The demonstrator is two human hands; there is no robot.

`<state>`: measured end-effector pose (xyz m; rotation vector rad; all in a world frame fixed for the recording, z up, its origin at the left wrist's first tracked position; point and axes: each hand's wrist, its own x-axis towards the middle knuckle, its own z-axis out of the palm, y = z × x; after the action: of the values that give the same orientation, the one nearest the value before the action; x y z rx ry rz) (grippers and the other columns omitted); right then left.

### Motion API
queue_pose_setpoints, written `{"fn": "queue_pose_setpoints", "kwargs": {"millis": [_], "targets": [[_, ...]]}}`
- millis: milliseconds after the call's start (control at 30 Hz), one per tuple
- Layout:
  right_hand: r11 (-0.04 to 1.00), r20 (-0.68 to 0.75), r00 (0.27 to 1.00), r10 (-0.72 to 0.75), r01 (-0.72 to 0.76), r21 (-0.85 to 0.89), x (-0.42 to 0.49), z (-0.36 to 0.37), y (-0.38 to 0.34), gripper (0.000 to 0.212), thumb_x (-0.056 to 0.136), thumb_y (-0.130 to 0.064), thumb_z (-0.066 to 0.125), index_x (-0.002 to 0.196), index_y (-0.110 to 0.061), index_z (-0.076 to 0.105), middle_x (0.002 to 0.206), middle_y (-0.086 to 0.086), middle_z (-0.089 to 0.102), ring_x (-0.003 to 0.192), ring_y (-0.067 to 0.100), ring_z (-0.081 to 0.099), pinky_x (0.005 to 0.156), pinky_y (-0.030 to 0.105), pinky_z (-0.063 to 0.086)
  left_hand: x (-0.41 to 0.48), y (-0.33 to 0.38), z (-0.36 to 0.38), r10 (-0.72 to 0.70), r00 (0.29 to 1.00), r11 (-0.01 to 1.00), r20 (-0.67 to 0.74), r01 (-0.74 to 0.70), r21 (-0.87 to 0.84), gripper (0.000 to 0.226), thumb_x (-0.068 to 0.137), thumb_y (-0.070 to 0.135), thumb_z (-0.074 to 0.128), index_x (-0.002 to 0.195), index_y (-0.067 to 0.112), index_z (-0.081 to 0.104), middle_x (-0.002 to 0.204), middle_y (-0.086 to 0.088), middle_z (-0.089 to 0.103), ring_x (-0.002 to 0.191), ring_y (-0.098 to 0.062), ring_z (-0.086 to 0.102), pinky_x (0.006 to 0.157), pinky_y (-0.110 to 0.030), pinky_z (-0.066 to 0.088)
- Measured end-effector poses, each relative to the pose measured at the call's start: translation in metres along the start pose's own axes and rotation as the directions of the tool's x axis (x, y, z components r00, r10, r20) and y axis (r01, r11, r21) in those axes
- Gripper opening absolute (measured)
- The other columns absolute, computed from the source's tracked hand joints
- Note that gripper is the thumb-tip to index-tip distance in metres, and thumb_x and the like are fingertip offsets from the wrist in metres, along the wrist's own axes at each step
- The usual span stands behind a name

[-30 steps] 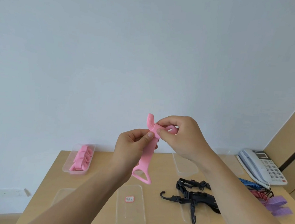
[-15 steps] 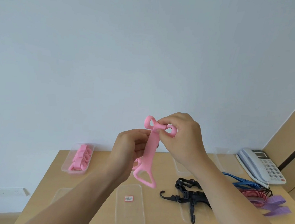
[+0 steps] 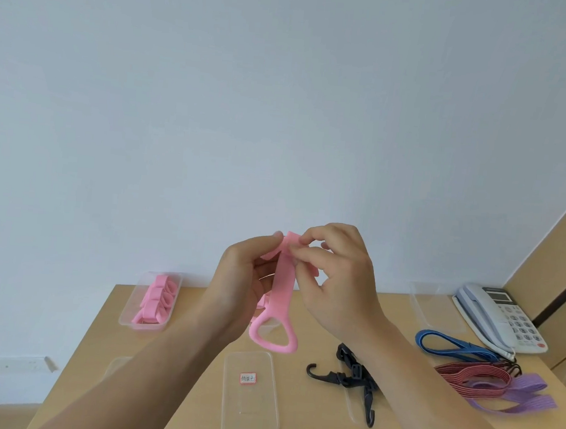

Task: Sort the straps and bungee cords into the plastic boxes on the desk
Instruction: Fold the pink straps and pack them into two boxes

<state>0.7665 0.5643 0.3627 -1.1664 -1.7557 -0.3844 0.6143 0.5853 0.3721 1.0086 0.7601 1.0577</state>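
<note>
Head view: both hands hold the strap [image 3: 284,289] in the air above the desk [image 3: 309,419]. The left hand [image 3: 238,288] curls round its upper part, and the right hand [image 3: 333,286] pinches the top end, bending it over, while the loop end hangs free. The step in hand looks like folding. Next comes the box [image 3: 124,317] at the desk's far left corner, which holds other pink straps — the fold must stay tight to fit.

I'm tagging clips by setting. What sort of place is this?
Probably an office or plain workroom: a light wooden desk stands against a bare pale wall, with a corded desk telephone at its right end and a clear plastic box of pink straps at the left.
</note>
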Motion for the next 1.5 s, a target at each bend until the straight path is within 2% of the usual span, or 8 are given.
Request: {"fn": "queue_pose_setpoints", "kwargs": {"millis": [200, 433, 600, 733, 967, 1267, 1367, 1500], "targets": [[0.998, -0.033, 0.999, 0.015, -0.012, 0.069, 0.004, -0.007, -0.007, 0.023, 0.076, 0.005, 0.068, 0.082, -0.014, 0.079, 0.087, -0.007, 0.071, 0.092, 0.023, 0.057, 0.076, 0.024, 0.047, 0.003, -0.002, -0.008, 0.037, 0.997, 0.998, 0.067, -0.041, 0.049, 0.036, 0.083, 0.020, 0.068, 0.112, -0.001, 0.074, 0.118, -0.040, 0.063, 0.100, -0.039, 0.059, 0.089, -0.051, 0.038], [0.960, 0.037, 0.982, 0.185, -0.188, 0.206, 0.013, -0.019, -0.012, 0.013, 0.081, -0.012, 0.063, 0.085, -0.019, 0.074, 0.083, -0.029, 0.061, 0.092, 0.003, 0.058, 0.079, 0.011, 0.042, 0.005, -0.006, -0.009, 0.039, 0.999, 0.998, 0.036, -0.041, 0.056, 0.032, 0.080, 0.026, 0.074, 0.106, 0.007, 0.078, 0.097, -0.018, 0.057, 0.091, -0.032, 0.044, 0.082, -0.049, 0.035], [0.945, 0.275, 0.916, 0.291, -0.320, 0.066, 0.022, -0.016, -0.003, 0.025, 0.092, -0.021, 0.063, 0.116, -0.021, 0.072, 0.118, -0.008, 0.066, 0.113, 0.012, 0.056, 0.095, 0.037, 0.049, 0.001, -0.004, -0.004, 0.075, 0.996, 0.988, 0.043, -0.080, 0.133, 0.040, 0.071, 0.034, 0.075, 0.104, 0.014, 0.080, 0.099, -0.027, 0.068, 0.087, -0.032, 0.054, 0.082, -0.051, 0.045], [0.911, 0.438, 0.852, 0.287, -0.384, 0.152, 0.027, -0.020, -0.006, 0.021, 0.095, -0.012, 0.056, 0.093, -0.023, 0.073, 0.084, -0.018, 0.067, 0.078, 0.004, 0.062, 0.083, 0.039, 0.053, 0.001, -0.005, -0.004, 0.099, 0.995, 0.972, 0.010, -0.099, 0.211, 0.029, 0.077, 0.028, 0.074, 0.103, 0.017, 0.081, 0.108, -0.025, 0.074, 0.096, -0.040, 0.070, 0.097, -0.065, 0.052], [0.921, 0.380, 0.889, 0.254, -0.343, 0.187, 0.028, -0.021, -0.006, 0.020, 0.090, -0.006, 0.060, 0.091, -0.021, 0.074, 0.075, -0.023, 0.068, 0.076, 0.004, 0.065, 0.078, 0.034, 0.056, -0.001, -0.009, -0.002, 0.090, 0.995, 0.970, -0.043, -0.078, 0.232, 0.025, 0.079, 0.030, 0.072, 0.102, 0.025, 0.079, 0.106, -0.008, 0.078, 0.106, -0.036, 0.072, 0.086, -0.053, 0.060], [0.958, 0.215, 0.959, 0.183, -0.223, 0.179, 0.024, -0.025, -0.005, 0.025, 0.084, -0.001, 0.066, 0.082, -0.024, 0.075, 0.079, -0.012, 0.071, 0.077, 0.015, 0.061, 0.071, 0.033, 0.051, -0.005, -0.009, 0.001, -0.020, 0.996, 0.981, -0.088, 0.036, 0.193, 0.024, 0.094, 0.022, 0.073, 0.098, -0.001, 0.078, 0.093, -0.026, 0.076, 0.079, -0.032, 0.074, 0.088, -0.055, 0.059], [0.977, 0.169, 0.976, 0.140, -0.164, 0.134, 0.021, -0.021, -0.002, 0.022, 0.083, -0.004, 0.067, 0.082, -0.025, 0.074, 0.078, -0.011, 0.070, 0.073, 0.018, 0.059, 0.069, 0.040, 0.051, -0.004, -0.010, 0.002, -0.045, 0.995, 0.986, -0.088, 0.058, 0.159, 0.024, 0.094, 0.023, 0.074, 0.093, 0.000, 0.079, 0.090, -0.026, 0.076, 0.076, -0.033, 0.073, 0.085, -0.051, 0.060], [0.990, 0.101, 0.990, 0.098, -0.107, 0.095, 0.017, -0.019, 0.000, 0.027, 0.082, -0.005, 0.069, 0.087, -0.031, 0.072, 0.080, -0.010, 0.070, 0.072, 0.016, 0.058, 0.069, 0.029, 0.049, 0.000, -0.013, 0.001, -0.006, 0.996, 0.987, -0.090, 0.020, 0.162, 0.020, 0.097, 0.018, 0.070, 0.088, 0.004, 0.081, 0.090, -0.027, 0.075, 0.075, -0.031, 0.071, 0.076, -0.042, 0.056]]}}
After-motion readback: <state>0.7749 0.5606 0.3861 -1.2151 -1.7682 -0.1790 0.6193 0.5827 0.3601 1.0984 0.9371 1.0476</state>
